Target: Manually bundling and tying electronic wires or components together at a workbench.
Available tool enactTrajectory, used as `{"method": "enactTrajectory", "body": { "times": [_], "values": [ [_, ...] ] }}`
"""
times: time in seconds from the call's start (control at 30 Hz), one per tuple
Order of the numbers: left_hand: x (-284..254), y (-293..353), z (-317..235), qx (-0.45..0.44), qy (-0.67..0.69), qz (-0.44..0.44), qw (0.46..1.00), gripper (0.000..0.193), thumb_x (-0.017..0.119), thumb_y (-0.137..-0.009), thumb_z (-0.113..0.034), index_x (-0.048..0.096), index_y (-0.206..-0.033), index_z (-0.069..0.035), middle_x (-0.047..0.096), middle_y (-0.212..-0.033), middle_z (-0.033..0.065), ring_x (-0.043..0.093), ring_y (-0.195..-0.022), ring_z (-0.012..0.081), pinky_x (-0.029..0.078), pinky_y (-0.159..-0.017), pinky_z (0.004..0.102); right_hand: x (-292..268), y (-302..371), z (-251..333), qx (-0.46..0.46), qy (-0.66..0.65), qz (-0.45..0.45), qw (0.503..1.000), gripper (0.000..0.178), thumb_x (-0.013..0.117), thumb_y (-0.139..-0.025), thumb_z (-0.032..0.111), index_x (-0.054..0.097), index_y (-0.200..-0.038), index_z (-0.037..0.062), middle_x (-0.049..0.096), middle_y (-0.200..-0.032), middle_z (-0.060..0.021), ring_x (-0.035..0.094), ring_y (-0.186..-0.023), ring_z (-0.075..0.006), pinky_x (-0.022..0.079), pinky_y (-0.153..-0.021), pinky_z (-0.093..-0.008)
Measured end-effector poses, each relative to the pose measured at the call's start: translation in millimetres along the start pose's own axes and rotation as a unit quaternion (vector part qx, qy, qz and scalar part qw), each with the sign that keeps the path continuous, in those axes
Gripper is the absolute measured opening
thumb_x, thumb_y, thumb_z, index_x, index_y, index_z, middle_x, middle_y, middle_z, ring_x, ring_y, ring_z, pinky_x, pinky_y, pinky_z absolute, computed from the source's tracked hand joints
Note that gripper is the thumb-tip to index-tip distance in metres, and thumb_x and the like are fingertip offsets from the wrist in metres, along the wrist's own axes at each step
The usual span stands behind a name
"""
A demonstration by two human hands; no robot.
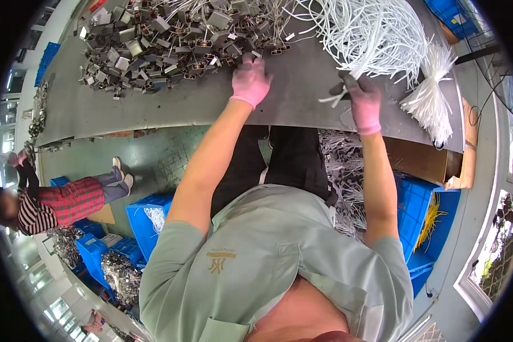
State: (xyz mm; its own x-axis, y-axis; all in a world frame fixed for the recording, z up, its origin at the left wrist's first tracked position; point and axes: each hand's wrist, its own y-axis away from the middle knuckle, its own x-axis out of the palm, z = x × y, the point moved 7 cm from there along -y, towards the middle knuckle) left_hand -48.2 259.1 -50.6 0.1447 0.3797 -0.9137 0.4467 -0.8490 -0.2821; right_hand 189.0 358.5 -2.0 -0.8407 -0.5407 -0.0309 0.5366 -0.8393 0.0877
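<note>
My left hand [251,81], in a pink glove with dark fingertips, is at the near edge of a heap of small metal parts with wires [148,48]. Its fingers reach forward, the thumb stands apart, and I see nothing held in it. My right hand [363,102], gloved the same way, is closed on a few short white tubes [335,98], whose ends stick out to the left of the fingers. Just beyond that hand lies a big tangled pile of thin white tubes [376,37]. A tied bundle of white tubes [433,97] rests to its right.
The grey metal table [171,108] ends in front of my body. Below on the right are a cardboard box [419,162], a blue crate [413,214] and heaped wired parts [343,171]. Blue bins [145,219] stand lower left. A co-worker [62,202] is at the far left.
</note>
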Motion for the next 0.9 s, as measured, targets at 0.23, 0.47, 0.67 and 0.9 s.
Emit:
{"method": "enactTrajectory", "body": {
  "times": [0.23, 0.47, 0.67, 0.9],
  "values": [
    [-11.0, 60.3, 35.2, -0.084, 0.225, 0.013, 0.971, 0.041, 0.063, -0.081, -0.02, 0.054, -0.115, 0.0, 0.061, -0.1, 0.0204, 0.061, -0.091, 0.033, 0.048, -0.08, 0.0401, 79.5, -10.6, -85.2, 0.125, 0.012, 0.054, 0.991, 0.025, 0.064, -0.087, 0.017, 0.067, -0.095, -0.0063, 0.068, -0.082, -0.0141, 0.067, -0.073, -0.0215, 0.053, -0.07, -0.0302],
    [-81.0, 259.9, 112.1, -0.328, 0.402, 0.135, 0.844, 0.021, 0.061, -0.083, -0.017, 0.062, -0.091, 0.003, 0.058, -0.073, 0.0086, 0.054, -0.058, 0.0139, 0.042, -0.052, 0.0288, 171.7, -11.1, -108.8, 0.135, 0.094, 0.044, 0.985, 0.03, 0.062, -0.081, 0.021, 0.064, -0.085, -0.0088, 0.064, -0.072, -0.0133, 0.058, -0.064, -0.0201, 0.045, -0.063, -0.0351],
    [-104.1, 398.8, 168.8, -0.424, 0.568, 0.056, 0.703, 0.012, 0.059, -0.083, -0.01, 0.06, -0.088, 0.002, 0.049, -0.055, 0.0043, 0.041, -0.041, 0.0095, 0.031, -0.039, 0.0248, 164.9, -23.8, -91.9, 0.025, 0.018, -0.074, 0.997, 0.029, 0.064, -0.083, 0.019, 0.064, -0.075, -0.0091, 0.06, -0.061, -0.0116, 0.054, -0.058, -0.0179, 0.044, -0.059, -0.0355],
    [-99.6, 409.4, 178.7, -0.419, 0.674, 0.035, 0.608, 0.013, 0.061, -0.082, -0.009, 0.059, -0.089, 0.002, 0.044, -0.053, 0.0034, 0.038, -0.04, 0.0097, 0.031, -0.038, 0.0252, 119.1, -54.6, -90.3, 0.061, -0.077, -0.035, 0.994, 0.022, 0.062, -0.088, 0.009, 0.064, -0.106, -0.0043, 0.068, -0.085, -0.0086, 0.064, -0.064, -0.0196, 0.05, -0.057, -0.0286]
  ]
}}
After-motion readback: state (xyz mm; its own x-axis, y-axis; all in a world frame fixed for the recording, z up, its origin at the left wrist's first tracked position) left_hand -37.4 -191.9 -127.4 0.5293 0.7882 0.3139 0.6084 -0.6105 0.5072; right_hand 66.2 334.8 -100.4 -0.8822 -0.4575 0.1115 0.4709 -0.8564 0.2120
